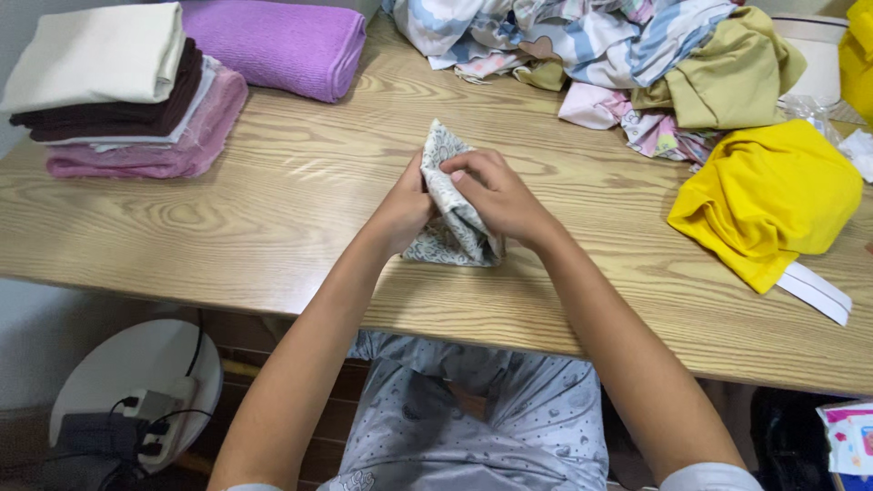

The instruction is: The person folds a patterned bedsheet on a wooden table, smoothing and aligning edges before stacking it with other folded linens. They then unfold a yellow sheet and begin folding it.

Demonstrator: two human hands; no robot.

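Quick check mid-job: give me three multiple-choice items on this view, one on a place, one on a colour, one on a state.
1. Where is the folded stack?
A. the table's far left
B. the table's near right
C. the floor

2. What colour is the garment nearest the right hand?
A. purple
B. yellow
C. black

3. How is the patterned cloth held?
A. left hand only
B. lying untouched
C. both hands

Answers:
1. A, it sits at the far left corner of the table.
2. B, it lies bright yellow at the right.
3. C, both hands grip it.
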